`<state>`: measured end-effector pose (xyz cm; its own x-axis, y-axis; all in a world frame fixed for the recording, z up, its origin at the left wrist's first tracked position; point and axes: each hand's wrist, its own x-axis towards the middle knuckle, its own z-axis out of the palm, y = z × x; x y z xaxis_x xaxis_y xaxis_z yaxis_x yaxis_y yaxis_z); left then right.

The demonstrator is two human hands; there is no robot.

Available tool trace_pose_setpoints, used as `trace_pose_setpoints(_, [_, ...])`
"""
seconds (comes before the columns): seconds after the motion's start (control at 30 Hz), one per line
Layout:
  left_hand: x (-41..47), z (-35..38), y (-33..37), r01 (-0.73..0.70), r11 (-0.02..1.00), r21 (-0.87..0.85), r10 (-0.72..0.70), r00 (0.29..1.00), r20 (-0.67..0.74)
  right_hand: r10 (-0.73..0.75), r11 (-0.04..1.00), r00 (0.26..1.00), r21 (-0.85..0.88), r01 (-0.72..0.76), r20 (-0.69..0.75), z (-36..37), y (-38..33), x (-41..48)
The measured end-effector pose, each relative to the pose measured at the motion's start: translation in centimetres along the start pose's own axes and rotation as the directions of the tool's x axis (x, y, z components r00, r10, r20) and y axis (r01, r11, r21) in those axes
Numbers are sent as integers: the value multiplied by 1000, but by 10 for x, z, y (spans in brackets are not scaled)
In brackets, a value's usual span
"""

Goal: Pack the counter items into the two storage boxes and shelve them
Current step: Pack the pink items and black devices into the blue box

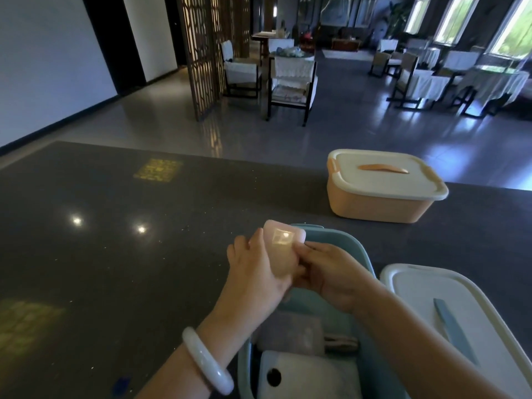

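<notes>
A small glossy pink block [281,249] is held over the open blue storage box [355,250]. My left hand [253,269] grips it from the left and below. My right hand [331,272] pinches its right edge. Inside the blue box lie a grey cloth [290,332], a white item with a dark round spot [302,375] and a brown object [341,342]. The blue box's white lid with a blue handle [449,321] rests on the counter to the right. An orange storage box [374,205] with its white lid closed stands farther back on the right.
The dark speckled counter [115,240] stretches out to the left and ahead. Its far edge drops to a dining room floor with chairs and covered tables [290,79]. A small blue scrap [121,384] lies near the counter's front edge.
</notes>
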<state>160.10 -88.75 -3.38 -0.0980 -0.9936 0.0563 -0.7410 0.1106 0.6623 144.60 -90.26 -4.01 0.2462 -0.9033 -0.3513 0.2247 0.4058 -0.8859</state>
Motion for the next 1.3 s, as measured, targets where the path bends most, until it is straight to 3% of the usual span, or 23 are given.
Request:
trace_pose_setpoints(0.1, [13, -13, 1, 132, 945, -300, -105, 989, 107, -11, 997, 1000, -71, 11, -2, -10, -9, -4])
trace_pose_setpoints(0.23, [27, -18, 2, 288, 741, -606, -144, 950, 276, 7, 983, 999, -183, -1, 32, -18, -22, -6])
trace_pose_setpoints(0.33, [28, -18, 3, 331, 656, -679, -137, 936, 324, 33, 961, 998, -275, -18, 50, -21, -26, -5])
trace_pose_setpoints(0.43, [30, -10, -1, 351, 594, -724, -142, 931, 335, 26, 924, 999, -380, -40, -41, -17, -24, -3])
trace_pose_setpoints(0.53, [30, 0, -1, 325, 556, -765, -149, 945, 292, -97, 727, 992, -686, 17, -78, -12, -20, -4])
trace_pose_setpoints(0.63, [29, 6, 3, 291, 570, -769, -187, 956, 224, -166, 465, 984, -885, 26, -58, 0, -21, -10])
trace_pose_setpoints(0.73, [29, 14, 0, 272, 585, -764, -230, 959, 164, -166, 118, 981, -990, -78, -97, 13, -16, -15])
trace_pose_setpoints(0.77, [29, 16, -2, 249, 612, -750, -221, 965, 140, -191, 76, 977, -994, -85, -98, 14, -12, -14])
trace_pose_setpoints(0.83, [29, 20, -9, 151, 759, -633, -148, 987, 58, -225, 136, 969, -988, -75, -104, 11, -7, -8])
trace_pose_setpoints(0.9, [27, 20, -19, -7, 920, -392, -36, 994, -103, -220, 228, 967, -970, -78, -129, 5, -7, 0])
trace_pose_setpoints(0.97, [25, 17, -31, -124, 976, -181, 70, 958, -277, -200, 227, 970, -970, -88, -135, -4, -7, 9])
trace_pose_setpoints(1.03, [24, 15, -43, -84, 988, -131, 55, 976, -210, -145, 180, 981, -978, -102, -129, -15, -6, 18])
trace_pose_setpoints(1.13, [21, 23, -53, 79, 974, -211, -61, 994, 91, -15, 65, 996, -994, -90, -92, -25, -6, 33])
trace_pose_setpoints(1.3, [13, 31, -53, 132, 924, -358, -98, 989, 110, 126, -63, 992, -998, 13, 5, -25, 6, 59])
